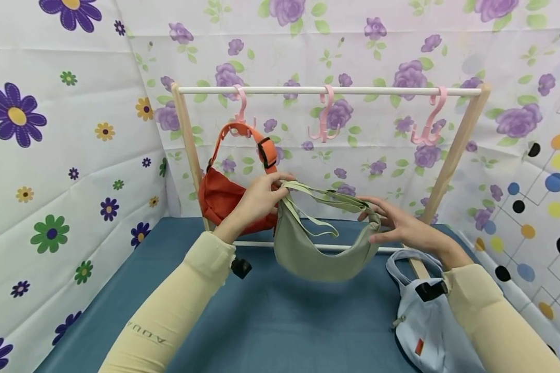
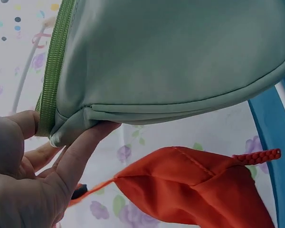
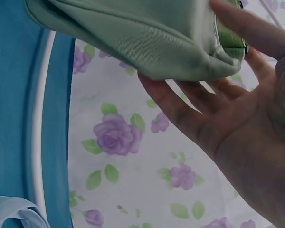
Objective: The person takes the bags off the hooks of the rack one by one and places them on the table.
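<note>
A pale green crescent-shaped shoulder bag (image 1: 326, 261) is held up in the air between both hands, its strap (image 1: 343, 201) slack across the top. My left hand (image 1: 260, 199) pinches the bag's left end where the strap joins; the left wrist view shows the thumb on the green webbing and fingers against the fabric. My right hand (image 1: 403, 225) holds the other end, thumb in front and fingers behind and beneath in the right wrist view. Behind the left hand, an orange-red shoulder bag (image 1: 219, 197) hangs by its strap from a pink hook (image 1: 241, 111).
A white rail (image 1: 280, 90) on wooden posts carries the middle pink hook (image 1: 324, 116) and the right pink hook (image 1: 430, 119), neither bearing a bag. A light blue bag (image 1: 429, 316) lies on the blue surface (image 1: 280, 331) under the right forearm. A lower white bar crosses behind.
</note>
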Demonstrator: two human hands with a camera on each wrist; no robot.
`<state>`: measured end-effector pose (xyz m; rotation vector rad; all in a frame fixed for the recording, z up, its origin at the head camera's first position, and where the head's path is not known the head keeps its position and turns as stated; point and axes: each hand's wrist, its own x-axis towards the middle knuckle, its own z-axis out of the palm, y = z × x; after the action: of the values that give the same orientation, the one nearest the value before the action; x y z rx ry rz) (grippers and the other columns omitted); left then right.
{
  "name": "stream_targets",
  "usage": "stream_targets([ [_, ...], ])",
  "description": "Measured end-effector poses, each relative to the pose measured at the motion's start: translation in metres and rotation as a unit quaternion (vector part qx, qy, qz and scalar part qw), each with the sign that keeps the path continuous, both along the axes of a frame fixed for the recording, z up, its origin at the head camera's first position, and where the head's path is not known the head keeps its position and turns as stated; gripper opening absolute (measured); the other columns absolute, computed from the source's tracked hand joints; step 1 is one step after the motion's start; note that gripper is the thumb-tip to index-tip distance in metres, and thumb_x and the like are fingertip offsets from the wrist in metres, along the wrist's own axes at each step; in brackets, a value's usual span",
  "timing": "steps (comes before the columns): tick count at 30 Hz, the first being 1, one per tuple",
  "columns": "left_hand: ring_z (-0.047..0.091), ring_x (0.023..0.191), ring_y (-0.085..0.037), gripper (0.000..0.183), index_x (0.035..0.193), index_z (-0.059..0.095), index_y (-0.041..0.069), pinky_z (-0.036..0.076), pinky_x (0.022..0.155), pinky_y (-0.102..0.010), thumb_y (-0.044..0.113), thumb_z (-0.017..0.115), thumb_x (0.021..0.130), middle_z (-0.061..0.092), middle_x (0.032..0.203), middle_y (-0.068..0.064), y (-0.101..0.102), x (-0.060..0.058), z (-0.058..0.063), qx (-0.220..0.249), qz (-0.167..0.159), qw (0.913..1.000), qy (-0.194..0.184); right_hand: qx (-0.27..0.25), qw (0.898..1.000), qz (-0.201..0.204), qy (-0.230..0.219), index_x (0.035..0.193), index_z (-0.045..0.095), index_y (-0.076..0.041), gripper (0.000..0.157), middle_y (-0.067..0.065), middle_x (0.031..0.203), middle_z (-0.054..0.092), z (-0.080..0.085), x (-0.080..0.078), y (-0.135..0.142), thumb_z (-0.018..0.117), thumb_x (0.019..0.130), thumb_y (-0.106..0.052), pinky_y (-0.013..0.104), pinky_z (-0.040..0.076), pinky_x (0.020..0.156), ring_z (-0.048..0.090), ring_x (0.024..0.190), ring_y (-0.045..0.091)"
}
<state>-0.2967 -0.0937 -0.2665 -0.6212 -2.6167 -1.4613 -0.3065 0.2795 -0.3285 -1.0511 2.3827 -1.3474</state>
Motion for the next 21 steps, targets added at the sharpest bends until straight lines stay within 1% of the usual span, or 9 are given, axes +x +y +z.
stream_targets([
  [2,0.066,0.078,-0.026,0.034,0.139,0.067,0.015,0.063,0.075,-0.049,0.011,0.056,0.107,0.062,0.101,-0.013,-0.002,-0.001,-0.004,0.007,0.001,1.0,-0.006,-0.012,1.0,0.013,-0.009,0.167,0.021,-0.026,0.086,0.018,0.142,0.047,-0.003,0.001,0.001,0.071,0.099,-0.006,0.044,0.055,0.093,0.056,0.127,0.04],
  [3,0.066,0.079,-0.027,0.034,0.138,0.068,0.015,0.063,0.075,-0.05,0.011,0.057,0.107,0.062,0.101,-0.014,-0.003,-0.001,-0.005,0.01,0.001,0.9999,-0.008,-0.017,1.0,0.012,-0.014,0.167,0.024,-0.024,0.085,0.018,0.141,0.048,-0.003,0.001,0.001,0.072,0.099,-0.006,0.044,0.056,0.092,0.057,0.126,0.039],
  [7,0.066,0.083,-0.026,0.033,0.138,0.067,0.014,0.063,0.072,-0.045,0.012,0.057,0.106,0.063,0.105,-0.013,-0.008,-0.002,-0.012,0.013,-0.001,0.9998,-0.015,-0.023,0.999,-0.009,-0.023,0.163,0.035,-0.016,0.077,0.018,0.14,0.051,-0.003,0.003,0.0,0.074,0.097,-0.008,0.043,0.058,0.087,0.064,0.116,0.035],
  [9,0.066,0.085,-0.026,0.034,0.138,0.066,0.015,0.063,0.071,-0.042,0.013,0.056,0.107,0.063,0.109,-0.012,-0.011,-0.002,-0.016,0.014,-0.008,0.9995,-0.029,-0.019,0.999,-0.018,-0.025,0.161,0.04,-0.014,0.073,0.018,0.143,0.05,-0.002,0.005,0.002,0.074,0.097,-0.009,0.041,0.059,0.086,0.067,0.115,0.031],
  [11,0.066,0.088,-0.025,0.033,0.138,0.066,0.016,0.063,0.072,-0.042,0.015,0.055,0.107,0.064,0.11,-0.012,-0.016,0.0,-0.02,0.007,-0.019,0.9988,-0.044,-0.013,0.999,-0.021,-0.029,0.159,0.043,-0.012,0.069,0.018,0.149,0.048,0.0,0.005,0.004,0.074,0.097,-0.009,0.04,0.059,0.088,0.065,0.119,0.027],
  [14,0.066,0.087,-0.026,0.033,0.138,0.066,0.016,0.063,0.075,-0.043,0.016,0.055,0.107,0.065,0.109,-0.012,-0.024,0.001,-0.029,-0.001,-0.047,0.9964,-0.071,-0.001,0.999,-0.019,-0.037,0.157,0.046,-0.009,0.065,0.018,0.156,0.042,0.001,0.004,0.008,0.073,0.098,-0.01,0.039,0.058,0.092,0.062,0.125,0.022],
  [17,0.065,0.091,-0.025,0.033,0.138,0.066,0.014,0.063,0.077,-0.045,0.014,0.055,0.106,0.064,0.109,-0.012,-0.028,0.001,-0.043,0.006,-0.077,0.9915,-0.105,0.022,0.998,-0.012,-0.055,0.157,0.046,-0.007,0.063,0.02,0.157,0.039,0.001,0.004,0.01,0.072,0.099,-0.011,0.039,0.056,0.094,0.058,0.128,0.027],
  [19,0.064,0.094,-0.026,0.033,0.138,0.065,0.011,0.063,0.077,-0.045,0.013,0.053,0.107,0.063,0.109,-0.013,-0.029,0.002,-0.053,0.021,-0.092,0.9869,-0.131,0.037,0.997,-0.005,-0.071,0.157,0.045,-0.007,0.062,0.022,0.157,0.036,0.0,0.004,0.011,0.07,0.1,-0.011,0.043,0.056,0.094,0.053,0.132,0.037],
  [21,0.063,0.098,-0.026,0.033,0.138,0.063,0.01,0.063,0.077,-0.048,0.012,0.052,0.107,0.061,0.11,-0.014,-0.029,0.002,-0.062,0.035,-0.103,0.9821,-0.154,0.049,0.994,0.0,-0.094,0.157,0.045,-0.009,0.061,0.023,0.159,0.03,-0.003,0.003,0.011,0.069,0.101,-0.013,0.045,0.055,0.094,0.043,0.138,0.046],
])
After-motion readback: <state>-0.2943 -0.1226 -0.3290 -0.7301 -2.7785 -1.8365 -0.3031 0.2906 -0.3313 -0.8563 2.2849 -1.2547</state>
